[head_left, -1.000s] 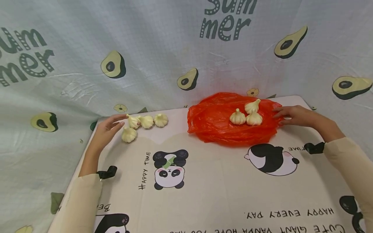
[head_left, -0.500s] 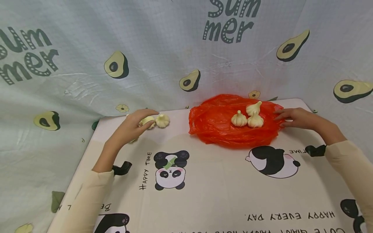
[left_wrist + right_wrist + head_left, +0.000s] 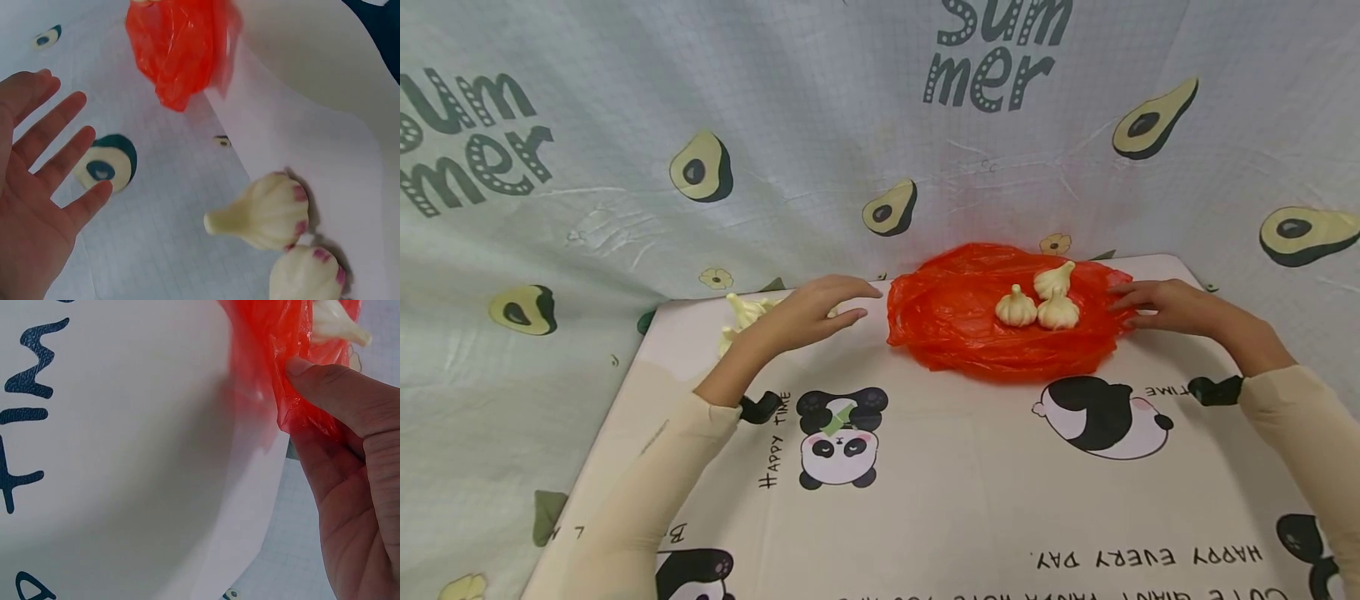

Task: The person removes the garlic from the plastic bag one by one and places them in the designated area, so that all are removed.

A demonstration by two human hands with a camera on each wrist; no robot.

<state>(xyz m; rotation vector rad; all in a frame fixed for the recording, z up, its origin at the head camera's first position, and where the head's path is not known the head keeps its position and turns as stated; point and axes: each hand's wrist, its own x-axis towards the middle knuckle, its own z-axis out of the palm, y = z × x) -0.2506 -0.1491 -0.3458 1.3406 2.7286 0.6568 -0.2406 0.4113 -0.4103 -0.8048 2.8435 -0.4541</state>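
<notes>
A red plastic bag lies spread at the back of the table, with three garlic bulbs on it. My right hand pinches the bag's right edge; the right wrist view shows the thumb on the red film and the fingers behind it. My left hand, fingers spread and empty in the left wrist view, hovers just left of the bag. More garlic bulbs sit at the back left, partly hidden behind the left hand and wrist. Two bulbs, one with its stem toward the hand, show in the left wrist view.
A pale table cover printed with pandas and lettering spreads beneath everything. Behind the table's back edge hangs a light curtain with avocado prints. Each wrist carries a small black camera.
My left hand has swept right from the garlic at the back left, over the bulbs, to near the bag's left edge. My right hand stays at the bag's right edge.
</notes>
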